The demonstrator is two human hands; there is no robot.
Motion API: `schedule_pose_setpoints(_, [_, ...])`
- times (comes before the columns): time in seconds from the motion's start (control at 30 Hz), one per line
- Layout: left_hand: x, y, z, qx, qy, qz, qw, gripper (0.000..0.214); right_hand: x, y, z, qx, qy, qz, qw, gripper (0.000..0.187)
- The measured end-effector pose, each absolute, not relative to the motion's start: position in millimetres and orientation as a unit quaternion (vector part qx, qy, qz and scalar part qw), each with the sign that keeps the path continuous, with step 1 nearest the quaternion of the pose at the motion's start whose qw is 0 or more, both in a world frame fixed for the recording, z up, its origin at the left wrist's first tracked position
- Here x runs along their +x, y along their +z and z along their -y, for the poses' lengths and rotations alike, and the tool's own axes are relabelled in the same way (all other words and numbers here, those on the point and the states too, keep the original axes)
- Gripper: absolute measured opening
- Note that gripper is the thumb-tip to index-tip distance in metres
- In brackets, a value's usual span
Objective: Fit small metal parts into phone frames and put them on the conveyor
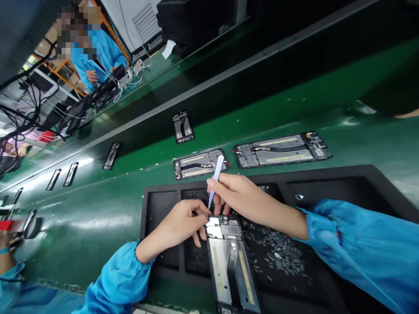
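Observation:
A phone body with its inner parts showing (225, 257) lies over the black compartment tray (196, 283) in front of me. My right hand (234, 192) pinches light purple tweezers (216, 179), whose tip points down at the phone's top edge. At that phone's top left corner, my left hand (181, 220) has thumb and forefinger pressed together, with the other fingers curled. Whether a small part sits between those fingertips is too small to make out. Many tiny pieces (284, 255) lie scattered in the tray right of the phone.
Beyond the tray, two more opened phones (201, 164) (281, 150) lie on the green work surface (108, 218). Another phone (183, 127) lies farther back, and several lie to the left. A person in blue (104, 54) is across the line; another person's hand (5, 244) shows at far left.

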State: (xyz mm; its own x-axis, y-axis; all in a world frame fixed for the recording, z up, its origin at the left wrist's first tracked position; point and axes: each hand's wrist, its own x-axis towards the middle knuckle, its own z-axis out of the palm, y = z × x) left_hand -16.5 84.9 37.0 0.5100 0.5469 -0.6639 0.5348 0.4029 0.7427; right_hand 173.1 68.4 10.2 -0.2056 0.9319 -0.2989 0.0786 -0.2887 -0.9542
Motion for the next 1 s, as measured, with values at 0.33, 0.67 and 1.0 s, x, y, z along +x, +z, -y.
schedule_pose_setpoints(0.33, [-18.8,35.8,-85.7,0.532,0.007,-0.497,0.686,0.004,171.8,9.4,-77.3,-0.527,0.603,0.497,0.333,0.033])
schedule_pose_setpoints(0.67, [-21.3,36.8,-79.1,0.55,-0.008,-0.518,0.655,0.008,171.5,8.9,-84.9,-0.511,0.673,0.388,0.366,0.016])
schedule_pose_setpoints(1.0, [-28.2,42.2,-65.6,0.631,0.007,-0.585,0.51,0.031,180.6,5.0,-93.6,-0.416,0.769,0.276,0.399,0.035])
